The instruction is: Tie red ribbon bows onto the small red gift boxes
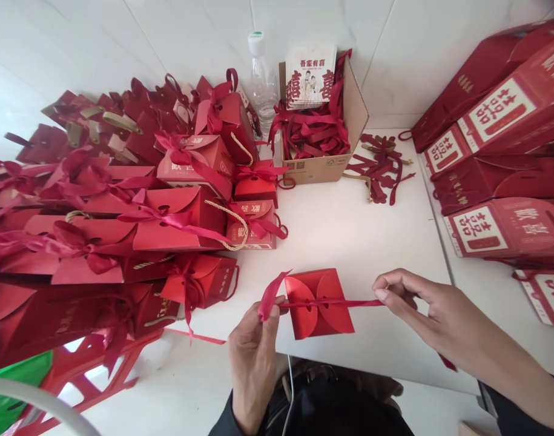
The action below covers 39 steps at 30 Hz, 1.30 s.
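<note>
Tautly stretched ribbon [349, 303], perhaps satin, across round-flapped box [319, 320].

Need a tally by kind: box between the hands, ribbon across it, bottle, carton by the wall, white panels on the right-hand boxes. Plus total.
Red gift box: 1
Red ribbon: 1
Clear plastic bottle: 1
Cardboard carton: 1
White panels: 4
Total: 8

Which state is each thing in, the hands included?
Small red card box, flaps folded shut
Dark-red fabric ribbon, stretched across the box, no bow
Left hand, pinching the ribbon
Right hand, pinching its other side
Brown cardboard carton, open, holding loose red ribbons
Clear plastic bottle, upright, white cap on
Nearer-left red card boxes, mostly tied with bows
</note>
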Each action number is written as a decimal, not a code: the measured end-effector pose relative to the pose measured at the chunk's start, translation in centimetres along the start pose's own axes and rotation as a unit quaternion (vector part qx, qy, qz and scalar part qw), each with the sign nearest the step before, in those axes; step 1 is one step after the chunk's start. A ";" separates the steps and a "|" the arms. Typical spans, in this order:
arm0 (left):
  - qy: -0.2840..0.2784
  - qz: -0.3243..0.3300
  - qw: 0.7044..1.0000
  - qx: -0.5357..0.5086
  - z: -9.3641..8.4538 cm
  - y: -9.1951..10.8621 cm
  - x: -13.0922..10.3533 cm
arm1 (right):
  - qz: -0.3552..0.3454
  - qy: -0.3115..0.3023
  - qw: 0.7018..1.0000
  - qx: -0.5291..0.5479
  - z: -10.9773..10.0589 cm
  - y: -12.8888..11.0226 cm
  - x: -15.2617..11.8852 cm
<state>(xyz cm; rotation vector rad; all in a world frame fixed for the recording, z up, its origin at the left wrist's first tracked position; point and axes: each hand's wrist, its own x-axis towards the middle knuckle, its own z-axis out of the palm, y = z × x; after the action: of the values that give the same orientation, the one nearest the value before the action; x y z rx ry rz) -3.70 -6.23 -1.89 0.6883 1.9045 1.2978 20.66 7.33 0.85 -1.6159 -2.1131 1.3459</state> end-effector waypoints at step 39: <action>-0.161 0.034 0.971 0.170 -0.2 2.8 -0.4 | 0.039 -0.048 0.863 0.501 5.3 -3.2 -0.4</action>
<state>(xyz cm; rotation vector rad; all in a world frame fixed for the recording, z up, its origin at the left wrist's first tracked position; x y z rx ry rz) -3.53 -5.68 0.90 1.0777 1.8570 0.8390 15.46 4.11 0.22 -1.1542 -0.9796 2.0594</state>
